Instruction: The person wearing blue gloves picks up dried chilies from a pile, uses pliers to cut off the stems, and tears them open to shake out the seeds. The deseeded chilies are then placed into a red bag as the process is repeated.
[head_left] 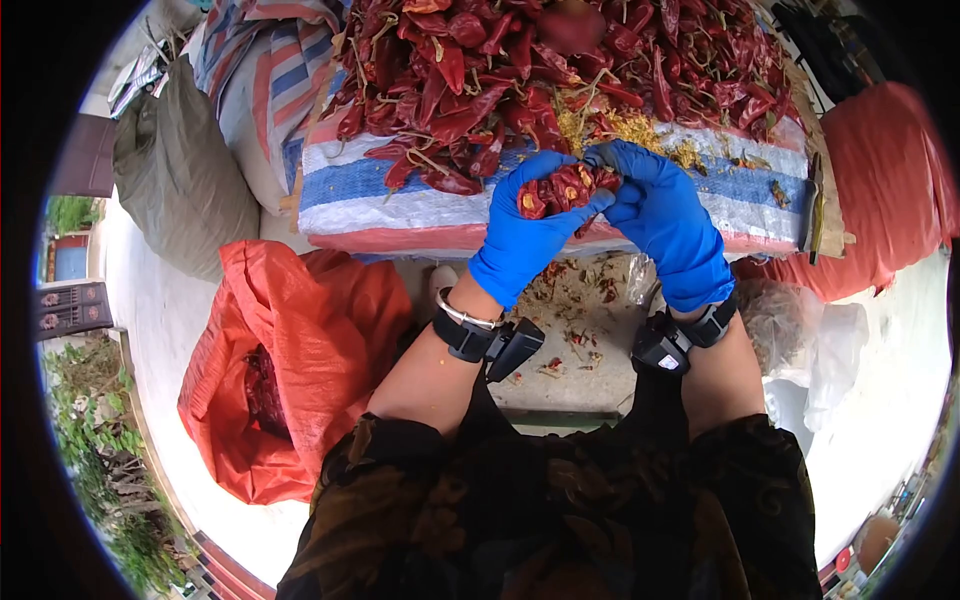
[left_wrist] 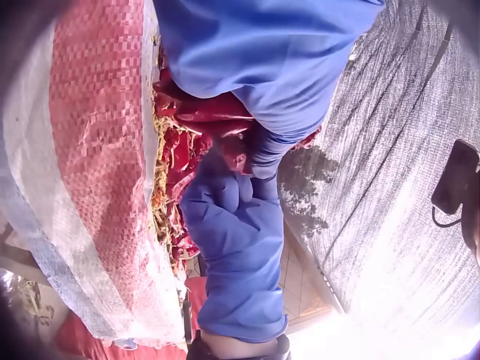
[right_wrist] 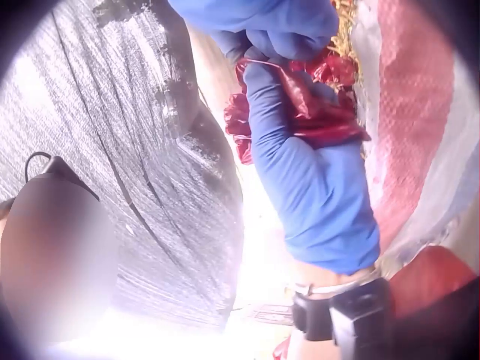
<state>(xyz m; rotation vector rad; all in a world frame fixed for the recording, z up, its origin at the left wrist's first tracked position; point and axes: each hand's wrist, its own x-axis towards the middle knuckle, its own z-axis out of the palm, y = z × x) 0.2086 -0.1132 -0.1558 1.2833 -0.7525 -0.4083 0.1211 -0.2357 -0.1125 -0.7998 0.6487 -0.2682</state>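
Note:
Both hands wear blue gloves and meet at the front edge of a table heaped with dried red chili peppers (head_left: 460, 95). My left hand (head_left: 530, 220) holds several wrinkled chili peppers (head_left: 565, 190), its thumb lying along them. In the right wrist view, glossy red chili skins (right_wrist: 319, 116) show between that hand's thumb and fingers. The curled fingers of my right hand (head_left: 660, 215) pinch at the end of the held peppers. From the left wrist, a chili pepper (left_wrist: 236, 154) shows at those fingertips, partly hidden by the left hand.
A striped woven sheet (head_left: 400, 195) covers the table, with yellow seeds (head_left: 630, 128) scattered on it. An open red sack (head_left: 300, 350) stands at left, a grey-green sack (head_left: 180, 170) behind it. Another red sack (head_left: 885, 190) is at right. Pepper scraps (head_left: 575, 320) litter the floor.

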